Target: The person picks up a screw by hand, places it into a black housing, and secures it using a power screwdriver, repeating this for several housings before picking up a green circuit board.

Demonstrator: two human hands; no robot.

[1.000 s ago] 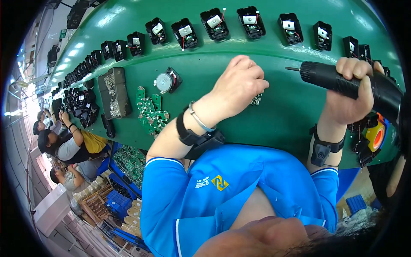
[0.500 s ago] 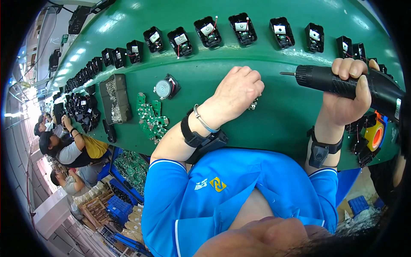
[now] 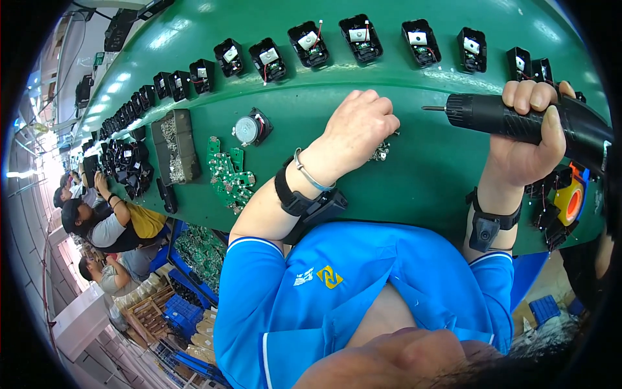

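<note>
My right hand (image 3: 528, 133) is wrapped round a black electric screwdriver (image 3: 483, 115), whose bit points left over the bench. My left hand (image 3: 363, 126) is closed, fingers curled down beside a small pile of silver screws (image 3: 381, 153); its fingertips are hidden, so what they hold does not show. Left of that hand, a round speaker (image 3: 248, 129) with a grey cone lies on the bench. Several green circuit boards (image 3: 227, 175) are heaped closer to my left forearm. Across the far side runs a row of open black housings (image 3: 309, 47) containing pale parts and thin wires.
A dark tray (image 3: 176, 146) of small metal parts stands on the left of the green bench (image 3: 414, 194). Black parts (image 3: 128, 165) are piled beyond it. An orange and yellow roll (image 3: 573, 202) sits far right. Co-workers (image 3: 107, 220) sit along the left side.
My left hand has shifted slightly left, and more of the screw pile shows. The screwdriver stays in my right hand, almost unmoved. The housings appear slightly farther left.
</note>
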